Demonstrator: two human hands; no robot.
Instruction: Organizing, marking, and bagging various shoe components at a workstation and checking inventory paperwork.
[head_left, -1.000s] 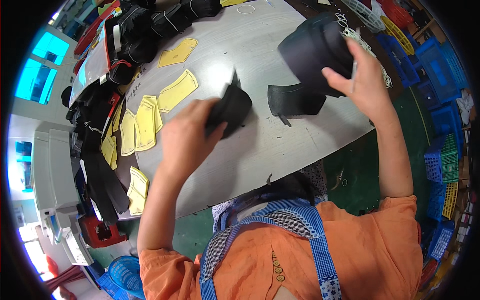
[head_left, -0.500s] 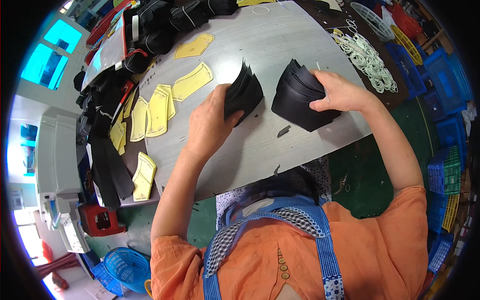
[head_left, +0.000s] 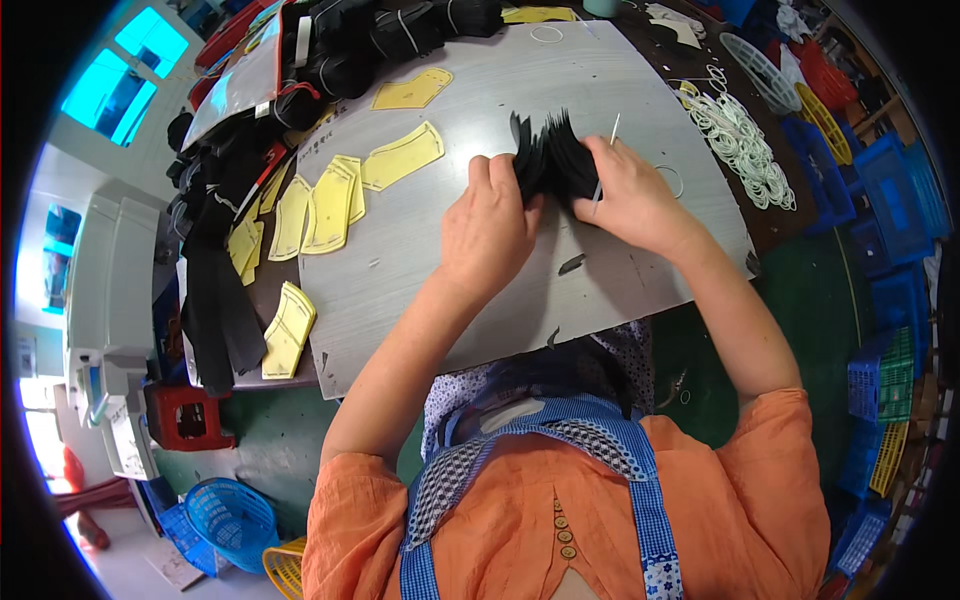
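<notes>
Hands now together: your left hand (head_left: 487,228) and right hand (head_left: 630,200) merged two bundles; fingers clamped on single black stack (head_left: 548,155) over bench (head_left: 600,290)

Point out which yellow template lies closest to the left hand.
The long yellow template just left of the left hand; the others lie farther off, toward the grey board's left and far edges.

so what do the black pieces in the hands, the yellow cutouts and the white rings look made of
Black pieces, pinched between left hand and right hand: thin matte sheet, probably leather or synthetic; the fanned edges look flexible. Yellow cutouts: flat, stiff, matte, likely card or board patterns. White rings: thin tangled loops, perhaps rubber or plastic; too small to tell.
</notes>
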